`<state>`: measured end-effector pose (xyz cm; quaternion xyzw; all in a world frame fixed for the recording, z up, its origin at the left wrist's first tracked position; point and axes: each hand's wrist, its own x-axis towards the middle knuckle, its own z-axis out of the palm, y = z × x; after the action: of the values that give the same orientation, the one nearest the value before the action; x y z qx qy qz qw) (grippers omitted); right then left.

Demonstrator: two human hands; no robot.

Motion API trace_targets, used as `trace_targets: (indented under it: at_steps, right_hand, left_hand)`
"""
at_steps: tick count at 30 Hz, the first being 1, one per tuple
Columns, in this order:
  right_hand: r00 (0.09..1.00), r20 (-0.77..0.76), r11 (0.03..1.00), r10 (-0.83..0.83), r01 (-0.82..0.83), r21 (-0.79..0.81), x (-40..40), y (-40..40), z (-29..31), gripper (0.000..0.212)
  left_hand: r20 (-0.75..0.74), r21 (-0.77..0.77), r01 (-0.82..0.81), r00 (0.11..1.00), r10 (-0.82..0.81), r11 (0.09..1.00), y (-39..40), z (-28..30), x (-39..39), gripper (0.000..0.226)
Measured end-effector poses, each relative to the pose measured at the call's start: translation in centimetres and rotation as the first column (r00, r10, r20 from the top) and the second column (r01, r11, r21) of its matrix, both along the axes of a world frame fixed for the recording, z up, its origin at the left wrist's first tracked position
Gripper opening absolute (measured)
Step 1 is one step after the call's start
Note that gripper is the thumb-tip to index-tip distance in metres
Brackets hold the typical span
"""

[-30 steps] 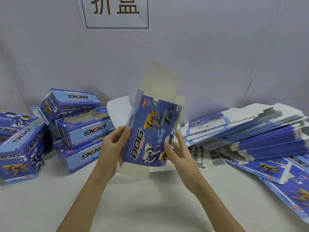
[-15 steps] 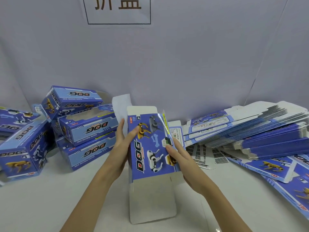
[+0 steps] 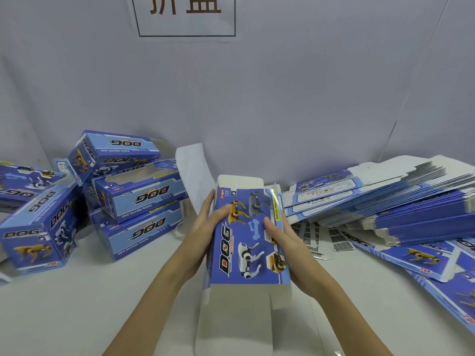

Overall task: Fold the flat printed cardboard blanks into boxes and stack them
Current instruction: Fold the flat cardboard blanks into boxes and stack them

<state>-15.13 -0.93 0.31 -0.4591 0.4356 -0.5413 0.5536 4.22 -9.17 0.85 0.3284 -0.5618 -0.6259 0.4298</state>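
Since the earlier frame the box (image 3: 248, 242) has been lowered and squared. It is gripped between both hands' fingers (image 3: 205, 214); light, easily creased card, best held along the edges.

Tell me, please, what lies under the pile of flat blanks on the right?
Barcode sheets poke out from under the pile of flat blanks, lying on the table. How far they reach beneath is covered.

I hold a half-opened box blank (image 3: 246, 235) over the white worktop (image 3: 102, 304), my left hand (image 3: 205, 227) curled on its left edge, my right hand (image 3: 285, 242) clasping its right side. Its white flap (image 3: 231, 322) hangs toward me. Folded boxes (image 3: 133, 201) pile up left; flat blanks (image 3: 385, 201) lie stacked right.
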Motion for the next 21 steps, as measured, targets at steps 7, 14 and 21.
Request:
trace_targets:
  at_steps: [7, 14, 21]
  right_hand:
    - [0.999, -0.049, 1.000, -0.006, 0.007, 0.008, -0.1, -0.2, -0.2, 0.061]
    - [0.997, -0.043, 0.998, -0.067, 0.067, -0.001, 0.6, -0.4, -0.1, 0.061]
    - [0.945, 0.325, 0.991, -0.043, 0.000, 0.132, 1.4, -0.2, -0.7, 0.054]
  left_hand:
    - [0.014, -0.048, -0.002, 1.000, 0.002, 0.999, -0.1, -0.1, -0.1, 0.067]
    - [0.029, 0.072, 0.026, 0.999, -0.029, 0.997, 0.0, -0.2, 0.1, 0.056]
    - [-0.077, 0.180, 0.104, 0.993, -0.091, 0.978, -0.2, 0.4, -0.2, 0.040]
